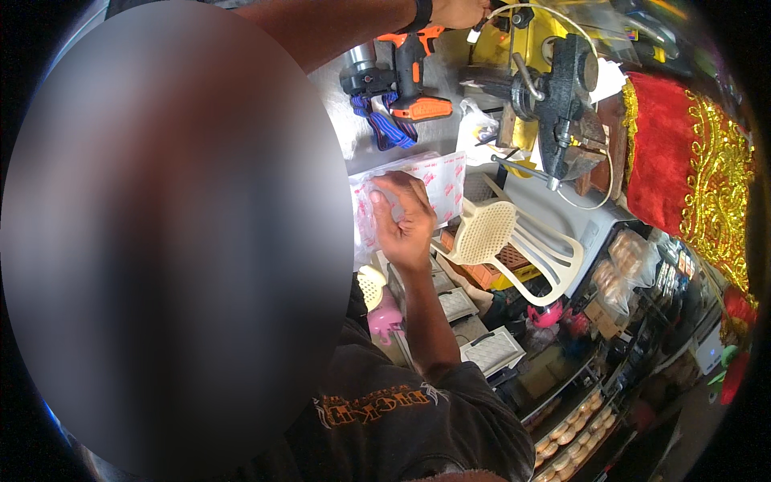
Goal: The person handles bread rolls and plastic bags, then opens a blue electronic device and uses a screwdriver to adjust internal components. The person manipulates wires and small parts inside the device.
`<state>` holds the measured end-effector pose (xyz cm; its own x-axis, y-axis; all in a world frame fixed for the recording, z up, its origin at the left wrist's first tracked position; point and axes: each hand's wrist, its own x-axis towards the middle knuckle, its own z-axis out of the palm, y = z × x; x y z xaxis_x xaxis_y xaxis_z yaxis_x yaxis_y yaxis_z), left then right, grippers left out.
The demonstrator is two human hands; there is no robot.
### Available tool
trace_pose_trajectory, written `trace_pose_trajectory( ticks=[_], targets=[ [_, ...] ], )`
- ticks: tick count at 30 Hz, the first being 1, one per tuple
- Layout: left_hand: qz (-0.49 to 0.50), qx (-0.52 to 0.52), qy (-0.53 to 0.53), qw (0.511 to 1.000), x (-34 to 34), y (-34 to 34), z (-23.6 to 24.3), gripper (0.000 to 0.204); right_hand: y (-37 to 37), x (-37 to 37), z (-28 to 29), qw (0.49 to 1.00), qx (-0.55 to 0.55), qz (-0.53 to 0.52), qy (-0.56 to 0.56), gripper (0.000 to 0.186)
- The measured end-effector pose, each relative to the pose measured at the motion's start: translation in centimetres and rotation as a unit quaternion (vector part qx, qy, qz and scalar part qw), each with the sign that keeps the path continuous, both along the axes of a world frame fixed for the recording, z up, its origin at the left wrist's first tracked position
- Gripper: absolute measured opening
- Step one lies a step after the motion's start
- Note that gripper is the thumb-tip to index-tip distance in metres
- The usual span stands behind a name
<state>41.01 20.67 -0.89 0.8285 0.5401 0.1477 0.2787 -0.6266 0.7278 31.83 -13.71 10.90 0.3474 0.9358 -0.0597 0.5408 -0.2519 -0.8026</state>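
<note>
My right hand [407, 215] rests on a flat plastic packet [446, 178] with red print, lying on a metal tabletop. Its fingers are bent, with thumb and forefinger curled over the packet's plastic. At the top edge, my left hand [459, 13], below a dark wristband, reaches toward a dark bench vise [566, 104]. The left fingers are curled beside a white cable [554, 18], and what they hold cannot be made out. An orange and black cordless drill [411, 76] lies between my arms, next to a striped blue strap [390, 128].
A cream plastic chair [487, 230] stands beyond the packet, near white drawers [491, 351]. Red cloth with gold trim [658, 153] hangs at the right. Buns fill a rack [572, 434] at lower right. A large blurred oval covers the left side.
</note>
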Motion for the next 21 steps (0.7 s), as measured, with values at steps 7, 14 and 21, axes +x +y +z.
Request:
trace_pose_trajectory(
  ticks=[7, 14, 21],
  targets=[
    [0.008, -0.176, -0.084, 0.981, -0.8, 0.1, 2.9, 0.021, -1.2, 1.1, 0.8, 1.0, 0.003, -0.018, 0.019, 0.018],
    [-0.015, -0.034, 0.018, 0.999, -6.2, 1.1, 4.9, 0.021, -2.2, 1.8, 0.8, 0.999, 0.03, -0.008, 0.029, 0.02],
    [-0.007, 0.117, 0.114, 0.987, -14.7, 0.4, 8.5, 0.022, -2.0, 0.2, 0.9, 0.993, 0.033, 0.11, 0.023, 0.018]
  ],
)
